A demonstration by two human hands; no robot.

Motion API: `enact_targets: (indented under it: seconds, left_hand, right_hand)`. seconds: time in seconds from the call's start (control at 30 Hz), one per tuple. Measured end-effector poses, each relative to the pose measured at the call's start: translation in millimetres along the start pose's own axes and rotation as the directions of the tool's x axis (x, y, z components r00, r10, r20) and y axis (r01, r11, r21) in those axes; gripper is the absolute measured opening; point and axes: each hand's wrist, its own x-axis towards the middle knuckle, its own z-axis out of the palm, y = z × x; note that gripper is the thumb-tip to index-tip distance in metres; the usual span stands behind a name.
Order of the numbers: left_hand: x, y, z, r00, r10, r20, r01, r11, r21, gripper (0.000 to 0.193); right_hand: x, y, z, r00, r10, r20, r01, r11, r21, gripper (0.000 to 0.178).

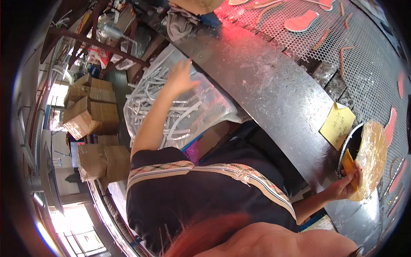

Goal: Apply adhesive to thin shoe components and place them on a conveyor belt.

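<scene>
My left hand reaches out with its fingers apart and nothing held in them. Below and around it, pale, shiny curved strips lie scattered on a surface covered with clear plastic sheeting. On the right, my right hand grips a flat orange-yellow piece, perhaps a scraper or brush handle; its lower end is hidden. That piece stands at the rim of a round dark container, partly covered by a tan lid wrapped in plastic film.
A metal ledge runs diagonally between me and a mesh belt carrying pink insoles and thin strips. A yellow note lies by the container. Cardboard boxes and a brown metal frame stand at left; a grey cloth lies at the back.
</scene>
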Motion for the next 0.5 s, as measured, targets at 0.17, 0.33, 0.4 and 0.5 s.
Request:
enact_targets:
  seconds: [0.17,0.33,0.4,0.5]
  left_hand:
    - [-2.7,-71.9,27.5,0.939,-0.178,0.294,0.142,0.98,0.14,0.12]
    - [5.0,-82.5,27.7,0.95,0.02,0.312,0.024,0.99,-0.136,0.1]
    - [7.9,-78.2,29.3,0.973,0.124,0.195,-0.083,0.975,-0.206,0.072]
    - [12.5,-73.3,39.0,0.992,0.123,0.004,-0.116,0.946,-0.301,0.049]
  right_hand:
    - [-4.6,1.2,-3.3,1.0,0.017,0.017,-0.017,1.0,0.014,0.02]
    - [-5.0,-1.4,-6.2,0.998,0.028,0.058,-0.03,0.999,0.04,0.02]
    - [-4.5,-3.3,-6.4,0.997,0.048,0.053,-0.051,0.997,0.053,0.02]
    - [-3.9,-1.7,-7.3,0.997,0.069,0.036,-0.072,0.995,0.072,0.02]
